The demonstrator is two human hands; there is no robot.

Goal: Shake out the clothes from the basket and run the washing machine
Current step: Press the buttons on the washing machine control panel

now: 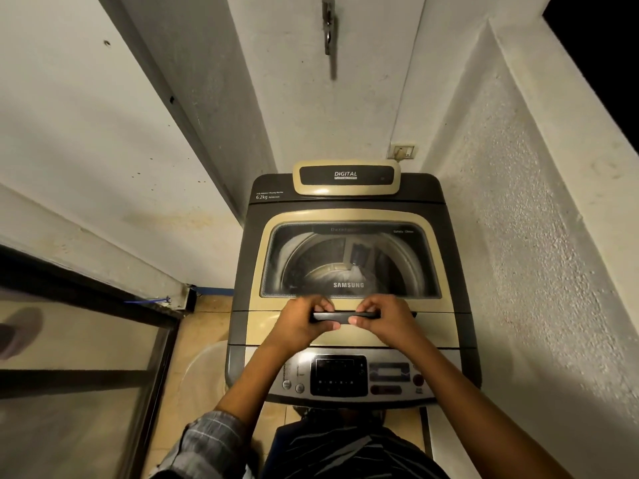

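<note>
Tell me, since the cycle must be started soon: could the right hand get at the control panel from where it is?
Probably yes. The right hand grips the lid handle, and the control panel lies bare just below it, nearer the person. Nothing covers the buttons, but the hand must let go of the handle first.

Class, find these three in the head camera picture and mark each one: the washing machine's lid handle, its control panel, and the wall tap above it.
lid handle point(345, 317): head view, bare middle of the dark bar between the hands.
control panel point(339, 375): head view, centre of the dark display.
wall tap point(327, 24): head view, metal body.
</note>
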